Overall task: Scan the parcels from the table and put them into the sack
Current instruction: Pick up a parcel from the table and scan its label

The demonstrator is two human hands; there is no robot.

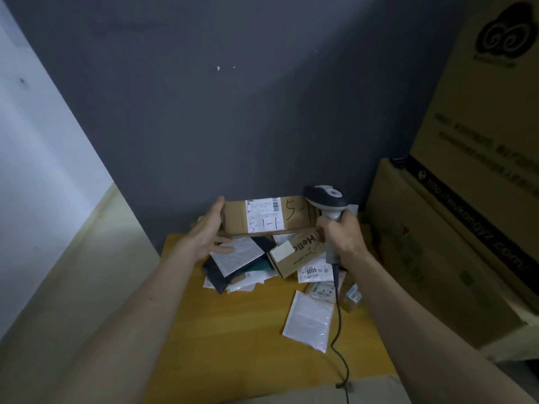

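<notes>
We see stacked cartons (455, 228) beyond our right fingers – one reads "mukongyz.com". Our left hand (208, 231) grips the raised cardboard parcel (262, 215), marked "5-1-1", above the table (233, 330). Below lie "Hello" and "3005" parcels. Our right hand (339, 233) clenches the scanner (326, 201).

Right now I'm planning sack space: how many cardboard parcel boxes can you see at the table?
2: one box marked 5-1-1 held up in the left hand, one "Hello" box lying on the pile below. Mailers may hide more.
</notes>
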